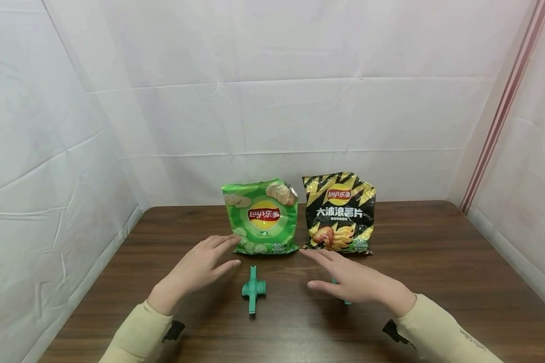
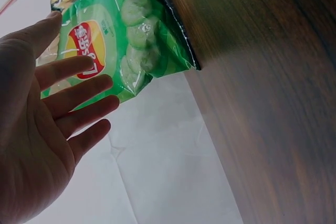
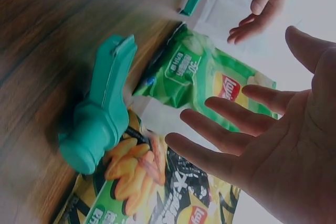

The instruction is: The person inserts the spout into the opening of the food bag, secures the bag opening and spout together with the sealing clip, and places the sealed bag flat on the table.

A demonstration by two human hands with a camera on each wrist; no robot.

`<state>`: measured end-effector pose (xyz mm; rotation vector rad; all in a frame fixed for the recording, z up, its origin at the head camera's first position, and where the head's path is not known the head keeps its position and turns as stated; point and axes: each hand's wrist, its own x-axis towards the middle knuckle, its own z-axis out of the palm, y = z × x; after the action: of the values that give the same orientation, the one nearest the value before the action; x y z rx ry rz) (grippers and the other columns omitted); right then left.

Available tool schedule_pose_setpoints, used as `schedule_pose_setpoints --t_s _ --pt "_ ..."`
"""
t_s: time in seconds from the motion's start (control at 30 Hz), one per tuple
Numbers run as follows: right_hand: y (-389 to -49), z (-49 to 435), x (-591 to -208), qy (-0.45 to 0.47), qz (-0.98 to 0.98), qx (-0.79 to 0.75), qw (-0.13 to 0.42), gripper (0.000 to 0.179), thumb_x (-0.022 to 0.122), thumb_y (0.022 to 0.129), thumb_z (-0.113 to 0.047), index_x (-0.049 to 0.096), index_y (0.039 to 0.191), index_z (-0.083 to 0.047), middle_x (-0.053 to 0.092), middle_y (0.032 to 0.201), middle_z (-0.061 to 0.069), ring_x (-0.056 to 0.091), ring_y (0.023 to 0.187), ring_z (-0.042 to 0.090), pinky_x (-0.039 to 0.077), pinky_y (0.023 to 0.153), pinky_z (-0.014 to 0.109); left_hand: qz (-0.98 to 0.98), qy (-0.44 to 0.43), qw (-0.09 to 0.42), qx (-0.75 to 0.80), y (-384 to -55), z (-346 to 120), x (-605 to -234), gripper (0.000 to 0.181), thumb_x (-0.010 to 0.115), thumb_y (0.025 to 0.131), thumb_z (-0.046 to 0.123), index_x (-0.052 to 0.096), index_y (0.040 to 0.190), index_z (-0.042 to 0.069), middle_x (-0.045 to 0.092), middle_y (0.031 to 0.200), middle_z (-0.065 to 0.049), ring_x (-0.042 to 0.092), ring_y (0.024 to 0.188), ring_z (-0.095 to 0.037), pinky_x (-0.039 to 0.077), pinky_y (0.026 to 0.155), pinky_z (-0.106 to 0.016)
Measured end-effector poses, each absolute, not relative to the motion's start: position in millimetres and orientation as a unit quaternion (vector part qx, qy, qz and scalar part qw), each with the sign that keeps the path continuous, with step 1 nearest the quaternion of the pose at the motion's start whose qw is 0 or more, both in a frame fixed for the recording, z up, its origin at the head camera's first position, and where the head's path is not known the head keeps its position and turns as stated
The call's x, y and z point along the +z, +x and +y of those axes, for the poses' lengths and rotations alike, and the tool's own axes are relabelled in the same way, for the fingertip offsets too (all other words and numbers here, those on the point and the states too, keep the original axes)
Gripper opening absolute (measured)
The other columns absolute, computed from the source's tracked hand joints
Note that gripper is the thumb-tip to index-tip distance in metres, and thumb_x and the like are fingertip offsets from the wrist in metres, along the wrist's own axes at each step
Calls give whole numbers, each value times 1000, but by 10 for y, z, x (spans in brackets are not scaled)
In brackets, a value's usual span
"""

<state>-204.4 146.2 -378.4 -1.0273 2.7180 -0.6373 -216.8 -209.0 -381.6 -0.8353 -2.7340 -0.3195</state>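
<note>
My left hand hovers above the table with fingers extended, its fingertips overlapping the lower left of a green Lay's potato chip bag. My right hand is held out likewise, its fingertips near the bottom corner of a black and yellow Lay's chip bag. Both bags stand upright, with slanting top edges. A teal bag clip with a round spout lies between the hands. A second teal spout clip lies under my right hand, mostly hidden in the head view. Neither hand holds anything.
The dark wooden table meets white sheeting behind the bags and at both sides. A red stripe runs down the sheeting at the right. Dark straps show at my wrists.
</note>
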Motion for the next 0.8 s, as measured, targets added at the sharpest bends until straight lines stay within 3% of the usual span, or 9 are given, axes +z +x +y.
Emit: schedule_pose_setpoints --t_s 0.27,0.5,0.8 --pt "-2073 1317 -3841 -356 902 -227 92 65 46 95 -55 23 151 -30 32 152 0 34 138 22 35 108 47 -941 -289 127 -119 -2175 -2087 -3823 54 57 93 45 51 138 15 55 135 -7 51 123 -27 42 101 -47" --pt "-2061 1173 -3909 -368 899 -221 83 68 42 94 -60 26 150 -26 38 148 4 43 132 21 40 104 44 -938 -296 130 -123 -2200 -2082 -3844 54 57 93 44 51 137 15 55 134 -6 52 123 -26 43 100 -46" --pt "-2016 968 -3944 -361 904 -216 70 64 47 95 -54 32 148 -21 43 143 7 51 124 22 46 97 43 -937 -300 130 -120 -2225 -2085 -3860 53 57 93 44 53 136 15 58 131 -7 54 120 -25 45 98 -45"
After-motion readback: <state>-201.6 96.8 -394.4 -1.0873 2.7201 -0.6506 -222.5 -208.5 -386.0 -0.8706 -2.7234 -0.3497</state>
